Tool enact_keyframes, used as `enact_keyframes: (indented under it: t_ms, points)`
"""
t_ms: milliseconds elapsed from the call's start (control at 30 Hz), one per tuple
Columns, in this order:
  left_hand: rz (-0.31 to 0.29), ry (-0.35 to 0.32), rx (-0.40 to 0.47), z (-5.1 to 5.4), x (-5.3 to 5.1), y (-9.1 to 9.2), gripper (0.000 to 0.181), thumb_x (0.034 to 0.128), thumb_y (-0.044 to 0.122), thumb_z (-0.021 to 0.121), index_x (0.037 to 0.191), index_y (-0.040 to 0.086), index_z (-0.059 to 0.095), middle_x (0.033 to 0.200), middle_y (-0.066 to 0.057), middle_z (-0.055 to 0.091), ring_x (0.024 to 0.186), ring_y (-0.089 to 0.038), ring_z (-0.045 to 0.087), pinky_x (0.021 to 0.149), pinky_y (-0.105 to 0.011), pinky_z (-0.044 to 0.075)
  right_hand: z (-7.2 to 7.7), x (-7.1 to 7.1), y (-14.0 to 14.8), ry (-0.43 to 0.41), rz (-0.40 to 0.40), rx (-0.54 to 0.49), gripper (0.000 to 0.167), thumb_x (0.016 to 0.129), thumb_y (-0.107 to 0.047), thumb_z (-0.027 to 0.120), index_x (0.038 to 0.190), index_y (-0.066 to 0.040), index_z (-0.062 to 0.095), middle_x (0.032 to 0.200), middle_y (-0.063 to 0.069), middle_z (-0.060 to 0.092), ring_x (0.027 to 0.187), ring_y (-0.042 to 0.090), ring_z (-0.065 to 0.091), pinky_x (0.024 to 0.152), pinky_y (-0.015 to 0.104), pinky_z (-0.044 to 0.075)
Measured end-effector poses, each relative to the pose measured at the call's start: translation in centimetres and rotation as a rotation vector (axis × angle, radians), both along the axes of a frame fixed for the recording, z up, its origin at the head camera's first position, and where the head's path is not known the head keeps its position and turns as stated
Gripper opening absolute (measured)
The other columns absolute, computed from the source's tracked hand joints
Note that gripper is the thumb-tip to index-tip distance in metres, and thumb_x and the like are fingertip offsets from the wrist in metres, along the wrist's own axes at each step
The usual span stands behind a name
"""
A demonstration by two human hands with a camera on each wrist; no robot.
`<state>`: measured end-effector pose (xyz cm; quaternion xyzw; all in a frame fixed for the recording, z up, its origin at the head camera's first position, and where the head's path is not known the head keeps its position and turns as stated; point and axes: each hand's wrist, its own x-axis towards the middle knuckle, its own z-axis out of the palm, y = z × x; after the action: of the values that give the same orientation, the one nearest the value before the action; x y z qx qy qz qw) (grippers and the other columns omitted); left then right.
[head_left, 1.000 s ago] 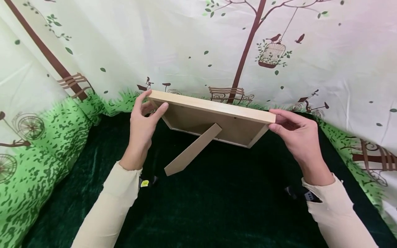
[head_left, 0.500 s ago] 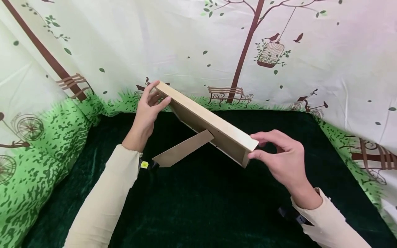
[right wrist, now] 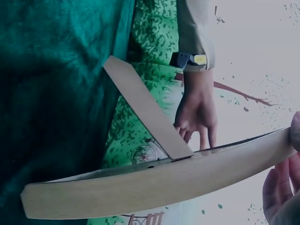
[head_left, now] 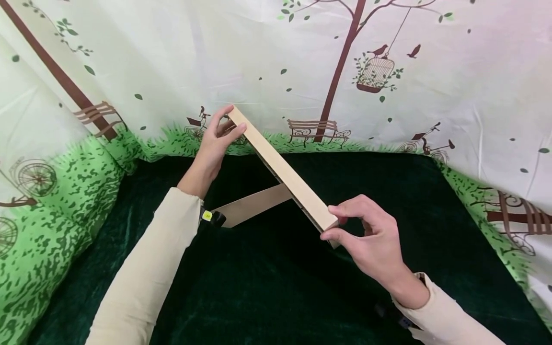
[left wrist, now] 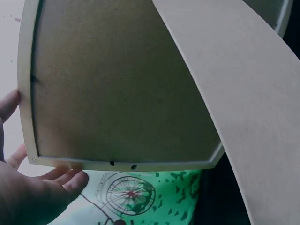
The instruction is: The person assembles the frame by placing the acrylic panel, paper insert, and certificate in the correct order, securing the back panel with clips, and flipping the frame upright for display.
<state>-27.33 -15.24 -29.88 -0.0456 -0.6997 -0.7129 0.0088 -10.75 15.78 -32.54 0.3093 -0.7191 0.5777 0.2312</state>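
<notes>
Between my two hands is a light wooden picture frame (head_left: 282,167), seen edge-on in the head view and slanting down to the right. A flat easel leg (head_left: 254,207) sticks out from its back. My left hand (head_left: 213,148) grips the upper left end, thumb on the back side. The left wrist view shows the brown backing board (left wrist: 108,84) and my left hand (left wrist: 37,192) at a corner. At the nearer, lower end, my right hand (head_left: 371,239) pinches the frame between thumb and fingers. The frame's front is hidden.
A dark green velvet cloth (head_left: 258,287) covers the surface below. Behind it hangs a pale curtain (head_left: 172,57) printed with trees, benches and bicycles. Each wrist wears a black strap with a small camera, the left one (head_left: 213,218) bearing a yellow label.
The frame has turned from nearly crosswise to a steep diagonal. Its right end came toward me and left with my right hand; its left end rose away slightly with my left hand.
</notes>
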Motion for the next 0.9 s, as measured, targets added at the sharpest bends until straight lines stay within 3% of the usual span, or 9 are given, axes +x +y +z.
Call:
enact_keyframes:
  t_ms: [133, 233, 400, 533, 633, 700, 900]
  points:
    - [-0.021, 0.004, -0.148, -0.5, 1.9, -1.3, 0.070, 0.0932, 0.035, 0.069, 0.152, 0.043, 0.032, 0.162, -0.004, 0.032, 0.149, -0.022, 0.033, 0.121, -0.049, 0.028, -0.3, 0.4, 0.6, -0.006, -0.046, 0.090, 0.047, 0.069, 0.006, 0.085, 0.112, 0.002, 0.067, 0.104, 0.002, 0.066, 0.085, 0.009, 0.060, 0.079, 0.015, 0.051]
    - [-0.075, 0.026, -0.302, -1.6, 4.0, -2.8, 0.065, 0.0938, 0.033, 0.070, 0.151, 0.036, 0.038, 0.157, -0.007, 0.041, 0.144, -0.025, 0.041, 0.117, -0.051, 0.035, -0.7, 0.6, 1.3, -0.035, -0.108, 0.217, 0.058, 0.067, 0.007, 0.086, 0.120, -0.004, 0.065, 0.108, 0.001, 0.065, 0.089, 0.006, 0.059, 0.084, 0.013, 0.049]
    - [-0.217, 0.073, -0.685, -5.1, 7.6, -4.4, 0.045, 0.0926, 0.026, 0.072, 0.134, 0.018, 0.058, 0.129, -0.011, 0.065, 0.117, -0.026, 0.062, 0.100, -0.047, 0.051, -2.2, 0.4, 2.5, -0.094, -0.156, 0.409, 0.054, 0.069, 0.000, 0.088, 0.115, -0.017, 0.067, 0.109, -0.005, 0.066, 0.094, 0.001, 0.060, 0.087, 0.010, 0.047]
    - [-0.271, 0.127, -0.897, -7.8, 9.2, -5.0, 0.030, 0.0914, 0.019, 0.072, 0.120, 0.015, 0.067, 0.115, -0.008, 0.070, 0.104, -0.022, 0.067, 0.089, -0.045, 0.056, -3.0, 0.2, 2.8, -0.077, -0.171, 0.447, 0.047, 0.070, -0.002, 0.088, 0.109, -0.019, 0.068, 0.108, -0.007, 0.068, 0.097, 0.000, 0.062, 0.086, 0.008, 0.048]
    - [-0.242, 0.163, -0.937, -9.2, 9.6, -5.4, 0.018, 0.0913, 0.012, 0.072, 0.109, 0.014, 0.072, 0.106, -0.006, 0.072, 0.095, -0.019, 0.067, 0.082, -0.041, 0.057, -3.3, 0.1, 2.6, -0.049, -0.187, 0.431, 0.042, 0.068, 0.000, 0.089, 0.101, -0.016, 0.068, 0.101, -0.005, 0.067, 0.095, 0.002, 0.062, 0.086, 0.009, 0.048]
    - [-0.215, 0.179, -0.917, -9.7, 9.6, -5.6, 0.014, 0.0902, 0.009, 0.072, 0.103, 0.014, 0.073, 0.102, -0.005, 0.072, 0.090, -0.018, 0.067, 0.078, -0.039, 0.058, -3.4, 0.2, 2.4, -0.035, -0.188, 0.412, 0.040, 0.066, 0.001, 0.089, 0.096, -0.015, 0.067, 0.096, -0.005, 0.066, 0.094, 0.004, 0.061, 0.086, 0.009, 0.047]
    - [-0.141, 0.217, -0.851, -10.3, 9.0, -5.9, 0.012, 0.0875, 0.006, 0.075, 0.097, 0.013, 0.075, 0.099, -0.006, 0.072, 0.087, -0.019, 0.068, 0.075, -0.037, 0.059, -3.6, 0.8, 1.4, 0.009, -0.141, 0.358, 0.039, 0.065, 0.003, 0.089, 0.093, -0.009, 0.063, 0.092, -0.002, 0.062, 0.088, 0.006, 0.058, 0.082, 0.009, 0.046]
